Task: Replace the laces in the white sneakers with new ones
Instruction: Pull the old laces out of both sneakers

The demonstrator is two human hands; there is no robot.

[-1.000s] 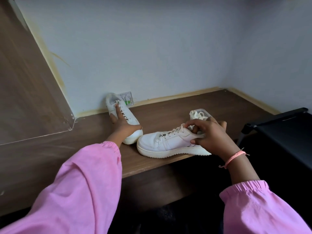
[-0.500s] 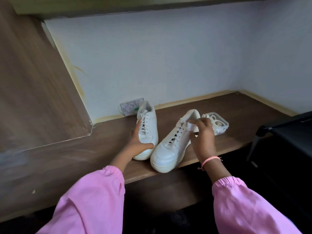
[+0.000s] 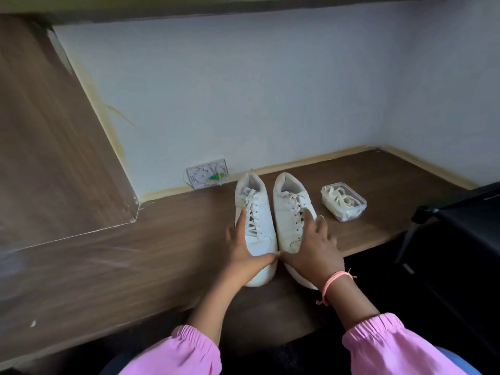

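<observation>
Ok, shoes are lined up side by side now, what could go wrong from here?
1. The right shoe has its toe at the desk edge; tugging the laces toward you might drag it off.
2. The container of new laces has no lid on and also sits near that edge, so a reaching sleeve could knock it down.
3. Both shoes, including the left shoe, are still fully laced; old and new laces look alike and could get mixed.
</observation>
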